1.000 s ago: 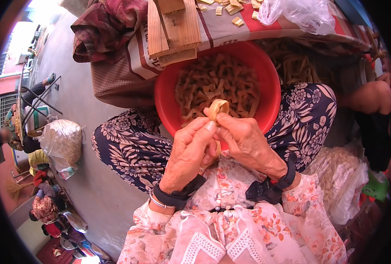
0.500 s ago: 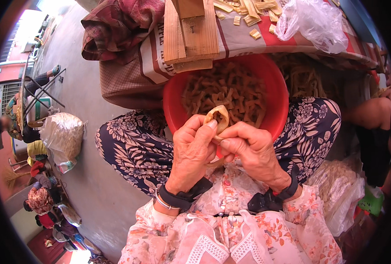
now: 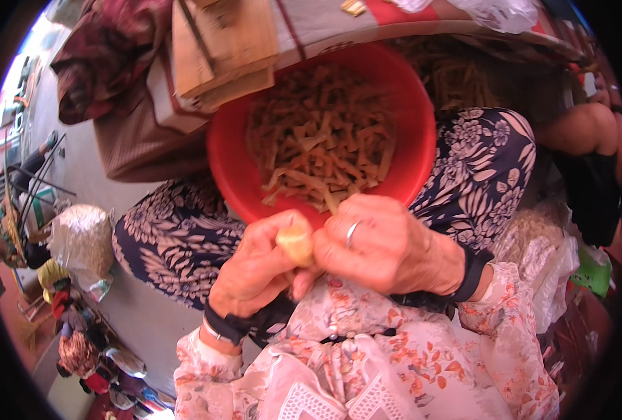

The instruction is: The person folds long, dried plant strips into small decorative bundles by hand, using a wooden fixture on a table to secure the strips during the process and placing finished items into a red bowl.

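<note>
Left hand (image 3: 255,264) is pinching a folded pale-yellow strip (image 3: 296,243) between thumb and fingers. Strip is sitting just off the near rim of a red plastic basin (image 3: 421,150), above the lap. Right hand (image 3: 388,245) is curling close against the strip, a ring (image 3: 352,234) showing; fingertips are hiding, so cannot tell whether they are gripping. Basin is holding many loose tan strips (image 3: 325,143).

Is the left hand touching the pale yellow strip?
Touching. The head view shows the pale yellow strip held in the left hand, with no gap between them.
</note>
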Demonstrator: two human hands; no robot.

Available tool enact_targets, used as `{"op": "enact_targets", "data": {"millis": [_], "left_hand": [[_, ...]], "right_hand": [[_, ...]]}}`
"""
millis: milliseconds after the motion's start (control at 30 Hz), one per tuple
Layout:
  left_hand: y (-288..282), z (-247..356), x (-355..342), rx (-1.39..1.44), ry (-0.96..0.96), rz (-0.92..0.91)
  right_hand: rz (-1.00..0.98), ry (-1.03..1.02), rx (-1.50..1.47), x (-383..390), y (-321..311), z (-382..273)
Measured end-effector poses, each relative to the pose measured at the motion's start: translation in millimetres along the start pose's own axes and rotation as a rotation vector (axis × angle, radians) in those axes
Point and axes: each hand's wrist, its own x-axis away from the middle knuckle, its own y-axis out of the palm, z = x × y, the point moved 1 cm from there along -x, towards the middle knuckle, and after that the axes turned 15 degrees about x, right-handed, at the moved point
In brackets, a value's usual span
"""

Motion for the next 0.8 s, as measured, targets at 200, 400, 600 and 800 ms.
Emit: {"op": "enact_targets", "data": {"millis": [200,400,600,800], "left_hand": [[9.2,6.2,9.0,0.109,-0.114,-0.033],[16.9,9.0,0.6,-0.029,-0.003,0.092],[23.9,3.1,-19.9,-0.283,0.372,0.297],[28.8,4.2,-21.6,-0.382,0.499,0.324]], "right_hand": [[0.114,-0.053,0.059,-2.4,-5.4,-12.2],[0.058,0.19,-0.136,1.8,4.5,8.5],[0.143,0.435,-0.169,-11.6,-4.6,5.5],[0.087,0.829,-0.472,-16.5,12.0,10.6]]}}
